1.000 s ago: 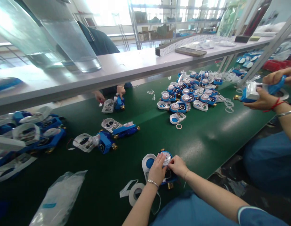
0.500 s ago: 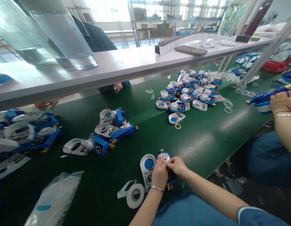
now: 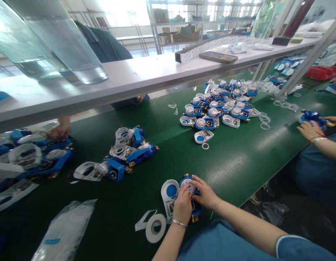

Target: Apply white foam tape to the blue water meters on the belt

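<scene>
A blue water meter [image 3: 196, 209] with brass ends lies on the green table in front of me. My left hand [image 3: 183, 204] rests on its round white dial [image 3: 187, 186], with the fingers bent over the near left side. From the right, my right hand [image 3: 205, 193] curves round the dial's edge, thumb and fingers against the meter. Part of the dial and housing is hidden beneath my hands. Touching the meter's left side is an open white cover [image 3: 168, 188] with a blue disc inside. A roll of white tape [image 3: 155, 228] sits beside my left forearm.
Several meters are piled at the far middle [image 3: 213, 112], with a smaller group [image 3: 130, 152] and another pile at left. A plastic bag [image 3: 66, 232] lies front left. A white shelf [image 3: 146, 72] crosses above the table. Co-workers' hands [image 3: 311, 131] show at right and behind the shelf.
My right hand has gone from a pinch at the dial's edge to a wider hold round its right side. The co-worker at right has lowered a blue meter towards the table.
</scene>
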